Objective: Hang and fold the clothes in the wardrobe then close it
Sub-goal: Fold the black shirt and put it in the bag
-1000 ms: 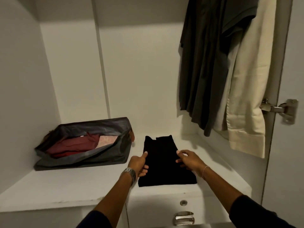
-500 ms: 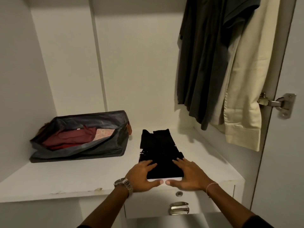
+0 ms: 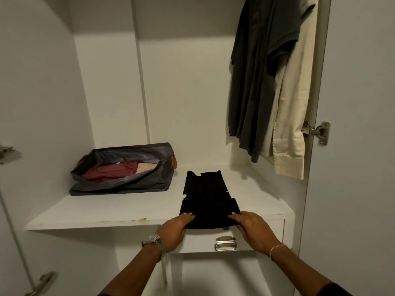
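Now, far left on the shelf point(image 3: 119, 210) sits the gray bag point(image 3: 126, 169) w/ red clothes point(image 3: 111, 170) inside, well apart from what I'm doing. Next comes my left hand point(image 3: 174, 230), w/ the watch point(image 3: 154, 242). It grips the near left corner of the black top point(image 3: 208, 201), fingers on top of the cloth, thumb hidden under, I think. The black top lies flat at the front edge of the shelf, right between my hands, its near edge hanging a bit over the drawer point(image 3: 224, 241). My right hand point(image 3: 253, 230) grips the near right corner the same way. To fold it well I should lift both corners together, keep them even, and lay them toward the back so the edges match. On the far right hang the gray shirt point(image 3: 256, 82) and the cream shirt point(image 3: 292, 114), already done.
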